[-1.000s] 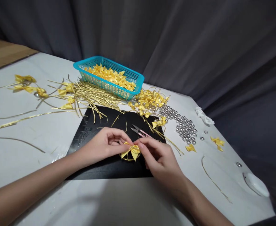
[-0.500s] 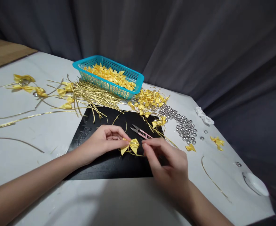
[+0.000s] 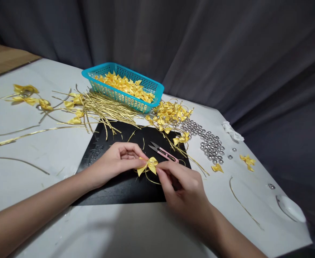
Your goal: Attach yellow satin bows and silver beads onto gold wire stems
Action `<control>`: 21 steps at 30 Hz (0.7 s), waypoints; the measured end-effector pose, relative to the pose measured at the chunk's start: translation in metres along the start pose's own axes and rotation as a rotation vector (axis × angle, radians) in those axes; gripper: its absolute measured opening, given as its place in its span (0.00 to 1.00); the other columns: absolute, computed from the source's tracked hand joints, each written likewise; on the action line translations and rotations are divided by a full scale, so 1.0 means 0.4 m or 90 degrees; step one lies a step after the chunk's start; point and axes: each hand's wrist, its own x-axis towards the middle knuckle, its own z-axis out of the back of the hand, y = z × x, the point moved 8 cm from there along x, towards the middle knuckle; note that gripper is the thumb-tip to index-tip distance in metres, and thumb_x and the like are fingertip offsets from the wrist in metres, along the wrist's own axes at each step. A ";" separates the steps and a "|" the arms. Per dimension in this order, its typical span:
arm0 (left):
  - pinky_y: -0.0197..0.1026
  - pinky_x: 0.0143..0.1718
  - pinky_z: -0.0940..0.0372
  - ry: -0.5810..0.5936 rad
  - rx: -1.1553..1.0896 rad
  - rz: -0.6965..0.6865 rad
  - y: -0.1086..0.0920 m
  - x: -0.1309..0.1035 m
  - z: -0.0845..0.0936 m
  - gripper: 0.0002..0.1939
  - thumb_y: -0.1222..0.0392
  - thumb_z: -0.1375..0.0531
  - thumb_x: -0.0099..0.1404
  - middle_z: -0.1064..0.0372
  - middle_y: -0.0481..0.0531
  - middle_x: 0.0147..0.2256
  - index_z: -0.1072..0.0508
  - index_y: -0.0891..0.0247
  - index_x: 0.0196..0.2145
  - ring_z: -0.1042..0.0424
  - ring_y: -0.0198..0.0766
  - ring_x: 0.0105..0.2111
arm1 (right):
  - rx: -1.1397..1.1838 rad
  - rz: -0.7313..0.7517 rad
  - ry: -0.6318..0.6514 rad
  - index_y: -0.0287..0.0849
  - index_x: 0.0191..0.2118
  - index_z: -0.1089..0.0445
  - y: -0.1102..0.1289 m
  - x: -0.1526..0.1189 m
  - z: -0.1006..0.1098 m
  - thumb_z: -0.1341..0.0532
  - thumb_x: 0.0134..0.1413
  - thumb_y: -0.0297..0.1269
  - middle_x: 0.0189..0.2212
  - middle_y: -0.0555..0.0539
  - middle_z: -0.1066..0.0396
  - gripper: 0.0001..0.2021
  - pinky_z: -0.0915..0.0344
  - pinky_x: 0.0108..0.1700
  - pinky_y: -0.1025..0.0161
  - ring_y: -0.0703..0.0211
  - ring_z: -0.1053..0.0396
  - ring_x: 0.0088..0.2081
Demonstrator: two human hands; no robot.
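Between thumb and fingers, my left hand (image 3: 124, 157) pinches a yellow ribbon bow (image 3: 151, 164) above the black mat (image 3: 120, 193). Gold cord runs over the bow's middle and loops below it. At the bow's right edge is my right hand (image 3: 184, 181), thumb and index finger pressed together; what they grip, cord or ribbon, is too small to tell. Pink-handled thread snips (image 3: 164, 152) lie on the mat just beyond my hands, blades pointing left.
A blue basket (image 3: 159, 96) of yellow bows stands at the back, gold cords (image 3: 111, 107) before it. Finished-looking bows (image 3: 173, 113) and silver rings (image 3: 212, 145) are piled to the right. A white oval object (image 3: 291, 208) sits near the right edge.
My right hand has moved left, up to the bow, uncovering more of the snips' handle. My left hand still holds the bow in nearly the same place.
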 end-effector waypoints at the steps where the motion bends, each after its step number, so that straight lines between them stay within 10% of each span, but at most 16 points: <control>1: 0.31 0.26 0.41 0.001 0.000 -0.001 0.000 0.000 0.000 0.06 0.62 0.33 0.50 0.29 0.46 0.22 0.27 0.66 0.24 0.34 0.28 0.22 | 0.002 0.001 0.002 0.41 0.32 0.33 0.001 0.001 0.000 0.47 0.57 0.25 0.22 0.51 0.32 0.07 0.42 0.26 0.69 0.68 0.39 0.22; 21: 0.29 0.25 0.42 0.025 -0.019 -0.003 0.001 -0.001 -0.002 0.04 0.63 0.34 0.51 0.29 0.45 0.22 0.26 0.65 0.24 0.35 0.26 0.22 | 0.030 -0.012 -0.001 0.41 0.31 0.32 0.005 0.001 -0.010 0.48 0.58 0.26 0.26 0.48 0.29 0.10 0.40 0.27 0.69 0.66 0.36 0.24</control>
